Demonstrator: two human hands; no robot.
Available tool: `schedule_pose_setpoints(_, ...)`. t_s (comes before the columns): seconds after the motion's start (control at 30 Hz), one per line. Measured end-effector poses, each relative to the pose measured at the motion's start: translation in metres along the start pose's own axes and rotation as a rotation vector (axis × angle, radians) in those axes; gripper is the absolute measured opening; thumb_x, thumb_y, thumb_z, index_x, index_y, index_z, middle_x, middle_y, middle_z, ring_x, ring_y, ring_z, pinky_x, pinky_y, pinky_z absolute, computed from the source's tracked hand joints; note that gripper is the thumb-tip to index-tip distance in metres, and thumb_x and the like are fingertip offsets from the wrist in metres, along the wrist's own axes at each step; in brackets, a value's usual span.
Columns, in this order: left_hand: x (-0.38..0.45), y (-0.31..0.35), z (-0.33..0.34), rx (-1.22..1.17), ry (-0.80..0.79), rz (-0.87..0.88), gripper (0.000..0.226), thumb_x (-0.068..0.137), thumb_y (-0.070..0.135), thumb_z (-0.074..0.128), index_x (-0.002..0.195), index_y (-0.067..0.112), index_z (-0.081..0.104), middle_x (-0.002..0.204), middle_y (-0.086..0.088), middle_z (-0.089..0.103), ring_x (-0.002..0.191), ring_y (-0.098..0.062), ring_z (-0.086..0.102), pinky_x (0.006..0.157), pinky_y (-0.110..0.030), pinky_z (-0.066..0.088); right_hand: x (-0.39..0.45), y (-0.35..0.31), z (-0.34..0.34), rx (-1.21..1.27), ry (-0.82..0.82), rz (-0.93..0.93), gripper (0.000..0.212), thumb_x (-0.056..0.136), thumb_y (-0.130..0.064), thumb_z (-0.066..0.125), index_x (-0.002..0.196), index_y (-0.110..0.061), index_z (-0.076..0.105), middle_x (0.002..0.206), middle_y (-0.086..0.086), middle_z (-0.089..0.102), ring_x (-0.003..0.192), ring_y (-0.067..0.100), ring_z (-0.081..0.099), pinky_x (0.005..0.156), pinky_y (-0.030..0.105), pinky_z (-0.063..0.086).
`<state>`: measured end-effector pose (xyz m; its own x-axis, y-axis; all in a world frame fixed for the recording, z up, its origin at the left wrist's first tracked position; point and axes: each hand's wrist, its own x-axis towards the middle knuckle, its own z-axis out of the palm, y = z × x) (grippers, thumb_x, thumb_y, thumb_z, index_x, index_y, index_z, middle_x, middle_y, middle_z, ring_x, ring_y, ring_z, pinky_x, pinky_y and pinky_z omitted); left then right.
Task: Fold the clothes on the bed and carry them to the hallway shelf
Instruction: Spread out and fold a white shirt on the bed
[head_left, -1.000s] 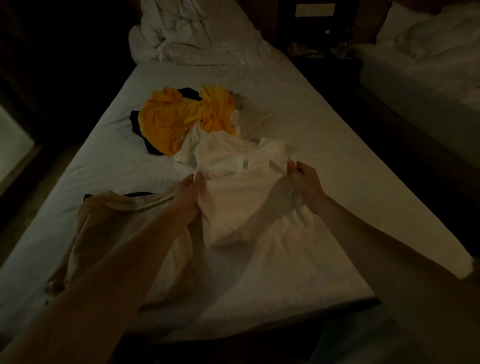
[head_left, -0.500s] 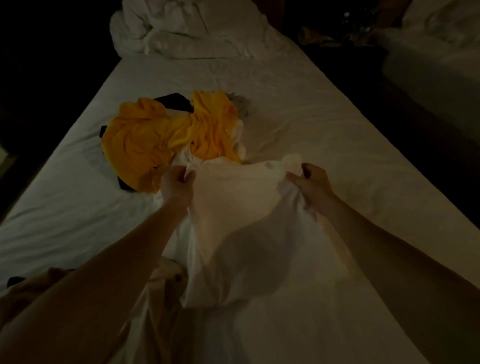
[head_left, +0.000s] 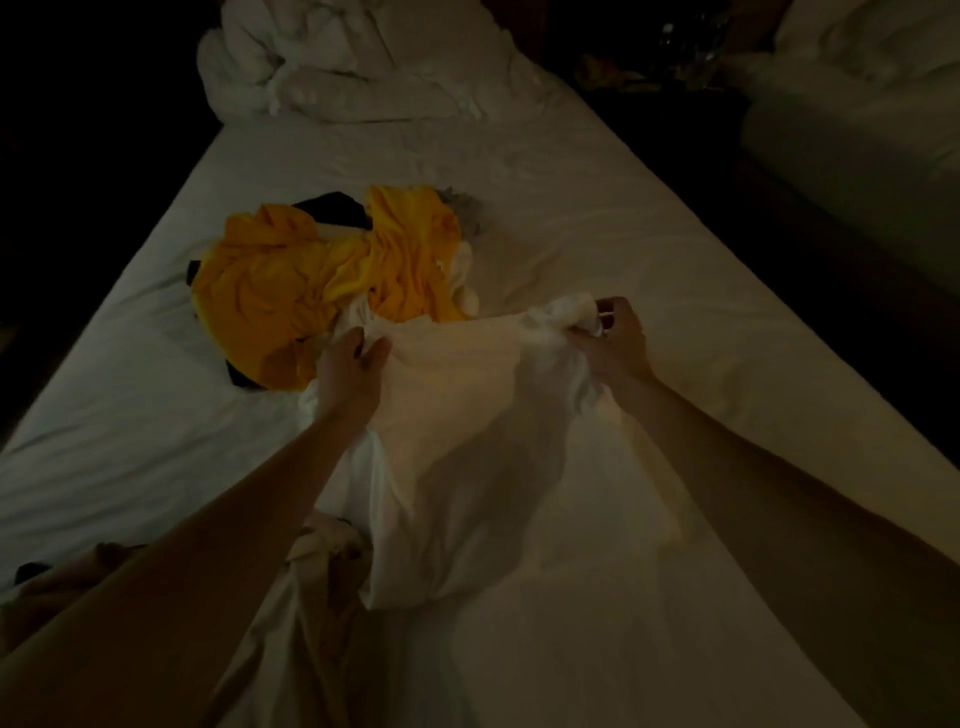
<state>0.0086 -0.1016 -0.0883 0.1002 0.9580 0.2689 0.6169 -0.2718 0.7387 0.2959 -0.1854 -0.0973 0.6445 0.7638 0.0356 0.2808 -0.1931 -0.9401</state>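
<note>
Since the earlier frame, the white garment (head_left: 467, 441) had been drawn wider between the two hands, and its right corner had been bunched tighter. It was a thin, soft, creased cloth, held up by its top edge so that it hung slack, with its lower end lying on the bed (head_left: 649, 249). The left hand (head_left: 345, 371) was closed on the left corner, the cloth pinched between thumb and curled fingers. The right hand (head_left: 613, 338) was closed on the right corner, where the fabric was gathered into a small wad. One crumpled yellow garment (head_left: 291, 296) was seen just beyond the left hand, laid over a dark garment (head_left: 337, 205) of which only edges showed. One beige garment (head_left: 322, 551) lay rumpled at the near left, partly hidden under the left forearm. The bed was covered by a smooth white sheet with faint wrinkles, and one puffy white duvet (head_left: 337, 57) was heaped at its far end. A second bed (head_left: 857, 135) was visible at the right, well apart across a dark gap.
</note>
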Motion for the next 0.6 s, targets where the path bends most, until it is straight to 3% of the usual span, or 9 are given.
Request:
schedule_pose_setpoints(0.1, -0.023, 0.017, -0.022, -0.201, -0.019, -0.053, 0.024, 0.098, 0.022, 0.054, 0.081, 0.004, 0.053, 0.072, -0.002, 0.052, 0.066, -0.012, 0.047, 0.062, -0.028, 0.037, -0.023, -0.022, -0.021, 0.277, -0.104, 0.135, 0.043, 0.081, -0.013, 0.077, 0.118, -0.010, 0.056, 0.105, 0.001, 0.064, 0.092, 0.017, 0.066, 0.071, 0.027, 0.055)
schedule_pose_setpoints(0.17, -0.038, 0.027, -0.039, -0.346, -0.022, -0.109, 0.025, 0.098, 0.025, 0.053, 0.091, 0.001, 0.057, 0.083, -0.005, 0.058, 0.075, -0.014, 0.054, 0.068, -0.030, 0.044, -0.040, -0.037, -0.040, 0.364, -0.192, 0.169, 0.035, 0.085, -0.012, 0.074, 0.117, -0.003, 0.064, 0.104, 0.010, 0.071, 0.095, 0.027, 0.070, 0.078, 0.038, 0.059)
schedule_pose_setpoints(0.23, -0.054, 0.036, -0.058, -0.471, -0.025, -0.158, 0.024, 0.097, 0.027, 0.056, 0.103, 0.004, 0.061, 0.097, -0.008, 0.063, 0.089, -0.020, 0.060, 0.078, -0.035, 0.050, -0.062, -0.052, -0.060, 0.462, -0.233, 0.161, 0.027, 0.088, -0.010, 0.069, 0.113, 0.000, 0.067, 0.098, 0.012, 0.073, 0.091, 0.027, 0.070, 0.077, 0.038, 0.058)
schedule_pose_setpoints(0.33, -0.080, 0.049, -0.082, -0.566, -0.004, -0.151, 0.018, 0.095, 0.027, 0.059, 0.093, 0.009, 0.064, 0.092, -0.009, 0.063, 0.085, -0.020, 0.060, 0.076, -0.037, 0.050, -0.095, -0.073, -0.083, 0.566, -0.300, 0.131, 0.022, 0.090, -0.007, 0.064, 0.111, -0.004, 0.067, 0.099, 0.010, 0.073, 0.088, 0.022, 0.071, 0.074, 0.033, 0.057)
schedule_pose_setpoints(0.47, -0.125, 0.072, -0.121, -0.566, 0.066, -0.113, 0.030, 0.093, 0.032, 0.062, 0.095, 0.003, 0.066, 0.087, -0.008, 0.065, 0.080, -0.018, 0.060, 0.072, -0.035, 0.049, -0.149, -0.101, -0.114, 0.576, -0.332, 0.072, 0.027, 0.090, -0.006, 0.063, 0.116, -0.005, 0.065, 0.103, 0.009, 0.072, 0.091, 0.022, 0.069, 0.073, 0.032, 0.056)
schedule_pose_setpoints(0.6, -0.162, 0.090, -0.162, -0.587, 0.115, -0.091, 0.044, 0.086, 0.038, 0.067, 0.086, -0.005, 0.062, 0.077, -0.013, 0.059, 0.072, -0.020, 0.056, 0.066, -0.036, 0.046, -0.197, -0.129, -0.141, 0.544, -0.310, 0.009, 0.021, 0.083, -0.005, 0.070, 0.102, -0.012, 0.071, 0.096, 0.007, 0.074, 0.092, 0.025, 0.069, 0.077, 0.036, 0.055)
